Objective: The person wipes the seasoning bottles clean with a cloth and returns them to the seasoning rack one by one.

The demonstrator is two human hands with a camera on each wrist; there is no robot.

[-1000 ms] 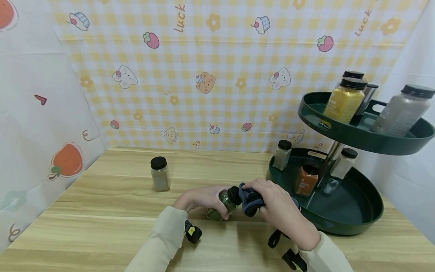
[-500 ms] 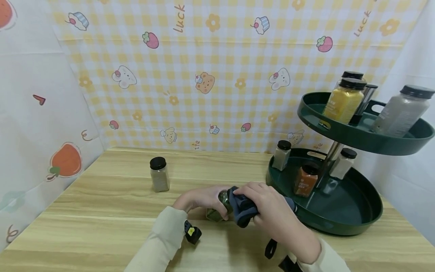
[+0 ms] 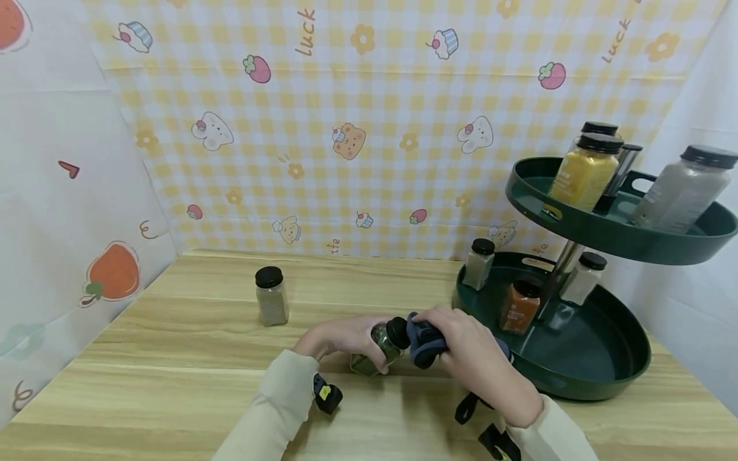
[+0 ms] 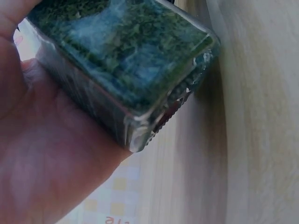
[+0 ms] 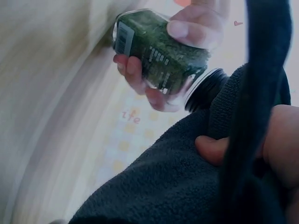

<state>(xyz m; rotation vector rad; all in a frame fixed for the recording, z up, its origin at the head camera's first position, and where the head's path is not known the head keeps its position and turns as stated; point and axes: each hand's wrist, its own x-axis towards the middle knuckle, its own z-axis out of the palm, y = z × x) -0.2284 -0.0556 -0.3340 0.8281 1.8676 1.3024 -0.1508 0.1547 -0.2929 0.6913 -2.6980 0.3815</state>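
Note:
My left hand (image 3: pixel 352 336) grips a glass spice jar (image 3: pixel 392 338) of green dried herbs, tilted with its black lid (image 3: pixel 398 331) toward the right. Thumb and fingers wrap the jar's body in the right wrist view, where a barcode label shows near its base. In my right hand (image 3: pixel 461 339) is a bunched dark blue-grey cloth (image 5: pixel 168 168), held against the end of the black lid. A hanging loop (image 3: pixel 466 408) dangles below the right hand. The left wrist view has the jar's flat base (image 4: pixel 126 51) close up, full of green flakes.
A two-tier dark green rack (image 3: pixel 582 384) stands on the right. Its lower tier holds a jar of orange-red spice (image 3: pixel 521 307) and two pale jars; the upper one carries a yellow jar (image 3: pixel 583 171) and a large grey jar (image 3: pixel 683 189). Another jar (image 3: pixel 271 298) stands back left.
The cloth in my right hand slid left over the lid half a second ago, then came back right, showing the lid again. My left hand and the jar have barely moved.

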